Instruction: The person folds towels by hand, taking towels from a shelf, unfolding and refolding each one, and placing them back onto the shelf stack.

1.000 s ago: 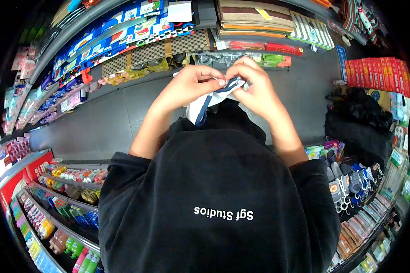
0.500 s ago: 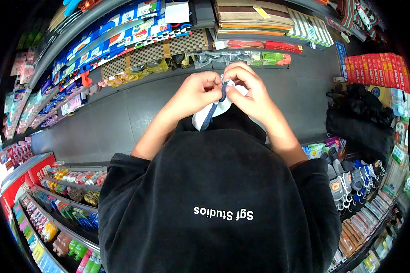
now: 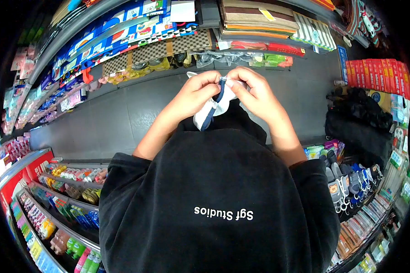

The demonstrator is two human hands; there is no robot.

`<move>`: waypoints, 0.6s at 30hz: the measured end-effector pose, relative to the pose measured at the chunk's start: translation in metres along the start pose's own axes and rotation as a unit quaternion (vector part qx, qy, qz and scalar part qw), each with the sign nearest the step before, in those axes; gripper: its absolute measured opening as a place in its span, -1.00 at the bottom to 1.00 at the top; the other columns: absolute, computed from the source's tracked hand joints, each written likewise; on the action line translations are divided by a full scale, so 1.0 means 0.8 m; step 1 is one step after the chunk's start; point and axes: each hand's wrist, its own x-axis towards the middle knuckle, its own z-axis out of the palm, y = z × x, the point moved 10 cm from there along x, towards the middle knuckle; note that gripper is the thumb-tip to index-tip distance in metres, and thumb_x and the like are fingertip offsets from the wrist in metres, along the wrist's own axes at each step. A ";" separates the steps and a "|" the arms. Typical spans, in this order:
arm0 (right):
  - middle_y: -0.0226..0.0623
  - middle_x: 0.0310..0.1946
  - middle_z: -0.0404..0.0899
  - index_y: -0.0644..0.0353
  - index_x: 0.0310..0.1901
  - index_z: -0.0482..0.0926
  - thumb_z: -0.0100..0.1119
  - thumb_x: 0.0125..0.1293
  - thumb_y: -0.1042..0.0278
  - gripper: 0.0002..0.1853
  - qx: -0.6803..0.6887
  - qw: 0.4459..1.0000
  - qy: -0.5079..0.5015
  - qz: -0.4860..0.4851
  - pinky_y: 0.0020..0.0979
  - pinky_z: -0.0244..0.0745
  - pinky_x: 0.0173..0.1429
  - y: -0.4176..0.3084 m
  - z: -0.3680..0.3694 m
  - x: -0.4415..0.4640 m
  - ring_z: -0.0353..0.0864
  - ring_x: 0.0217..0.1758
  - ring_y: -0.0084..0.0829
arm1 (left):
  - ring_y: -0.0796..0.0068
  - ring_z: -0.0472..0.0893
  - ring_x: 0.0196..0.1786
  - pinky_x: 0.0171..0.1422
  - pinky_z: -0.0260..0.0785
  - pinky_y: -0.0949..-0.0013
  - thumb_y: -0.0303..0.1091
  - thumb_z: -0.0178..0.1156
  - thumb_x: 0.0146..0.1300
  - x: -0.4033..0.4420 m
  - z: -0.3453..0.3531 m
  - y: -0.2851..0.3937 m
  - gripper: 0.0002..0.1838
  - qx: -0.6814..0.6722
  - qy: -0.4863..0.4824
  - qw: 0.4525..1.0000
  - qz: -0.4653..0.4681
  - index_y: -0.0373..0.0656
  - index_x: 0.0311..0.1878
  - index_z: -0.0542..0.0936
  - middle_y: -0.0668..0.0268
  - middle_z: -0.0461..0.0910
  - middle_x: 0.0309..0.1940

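White cloth item (image 3: 221, 108) with a navy band (image 3: 207, 119), held up off the floor (image 3: 146, 107), just past the neckline end of a black shirt (image 3: 218, 177) lettered "Sgf Studios". Left hand (image 3: 198, 94): fingers curled, thumb and forefinger pinching the cloth at the top of the band. Right hand (image 3: 252, 92): thumb and fingers pinching the same edge from the right; fingertips of the two hands very near each other, whether touching cannot be told. Cloth droops toward the near left, its lower end hanging below the left hand; a pale flap shows beyond that hand's far side. What lies under the fingers is hidden. Far side: checkered mats (image 3: 156, 51), a stack of folded brown textiles (image 3: 255, 20), a green-and-white striped stack (image 3: 313, 32) to its right. Right side: row of red boxes (image 3: 378, 73), a black furry bundle (image 3: 357, 126) nearer, hanging slippers (image 3: 346, 183) nearer again. Near left: tiered shelves (image 3: 73, 207) of bottles and small packs.
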 end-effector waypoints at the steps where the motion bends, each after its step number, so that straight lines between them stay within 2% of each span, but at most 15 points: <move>1: -0.24 -0.45 0.46 0.32 -0.34 0.47 0.08 0.19 0.40 -0.86 0.000 1.000 0.000 0.000 -0.44 0.36 -0.26 -0.002 0.000 0.002 0.46 -0.37 -0.40 | 0.71 0.29 -0.43 -0.37 0.17 0.55 -0.44 -0.04 0.11 -0.001 -0.002 0.000 -0.91 0.000 0.000 1.000 0.000 -0.22 -0.47 0.37 0.47 0.31 -0.57; 10: -0.21 -0.45 0.47 0.30 -0.36 0.48 0.12 0.19 0.33 -0.82 -0.052 0.998 -0.027 -0.037 -0.37 0.38 -0.23 -0.007 0.007 0.008 0.50 -0.33 -0.27 | 0.66 0.34 -0.40 -0.32 0.22 0.51 -0.41 -0.07 0.13 -0.003 -0.002 -0.002 -0.87 0.003 -0.006 1.000 -0.016 -0.26 -0.39 0.42 0.42 0.37 -0.54; 12: -0.19 -0.42 0.47 0.29 -0.33 0.48 0.10 0.20 0.33 -0.82 -0.092 0.994 -0.053 -0.041 -0.34 0.39 -0.23 -0.007 0.010 0.010 0.51 -0.30 -0.24 | 0.64 0.36 -0.38 -0.30 0.24 0.50 -0.40 -0.08 0.15 -0.002 -0.003 0.007 -0.86 0.034 -0.004 0.999 0.003 -0.27 -0.37 0.43 0.40 0.38 -0.53; 16: -0.18 -0.39 0.47 0.30 -0.30 0.48 0.08 0.22 0.32 -0.81 -0.054 0.999 -0.008 0.005 -0.36 0.39 -0.20 0.003 0.003 0.013 0.51 -0.28 -0.22 | 0.63 0.37 -0.38 -0.29 0.25 0.48 -0.40 -0.07 0.16 0.000 -0.006 0.014 -0.86 0.059 -0.001 0.998 0.026 -0.26 -0.37 0.42 0.38 0.39 -0.52; 18: -0.17 -0.36 0.46 0.31 -0.25 0.46 0.08 0.22 0.32 -0.79 -0.136 0.975 -0.002 -0.175 -0.41 0.38 -0.15 -0.023 0.009 0.010 0.50 -0.26 -0.25 | 0.62 0.39 -0.38 -0.29 0.26 0.48 -0.42 -0.06 0.16 0.000 -0.001 0.018 -0.88 0.059 -0.019 0.997 0.039 -0.26 -0.37 0.42 0.38 0.39 -0.51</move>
